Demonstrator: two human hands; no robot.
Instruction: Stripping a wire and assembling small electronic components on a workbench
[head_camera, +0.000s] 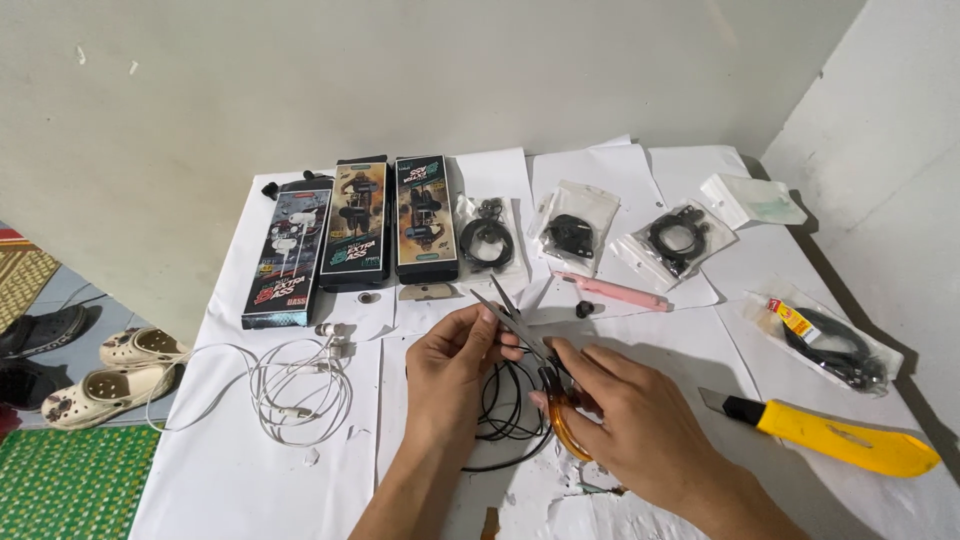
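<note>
Light is even and fairly bright across your table (250, 470), soft and diffuse, no hard hotspots. It seems to come from above and a little left: your right hand (625, 420) throws a soft shadow up and to the right over the white paper, and the yellow knife (840, 438) drops a thin one beneath it. A darker band runs along the table's right edge by the wall. The plastic bags (830, 345) catch mild glare. Focus is sharp in the middle; your scissors (530, 340) read crisp. Edges bow slightly with wide-angle stretch, and the sandals (110, 375) look softer.
</note>
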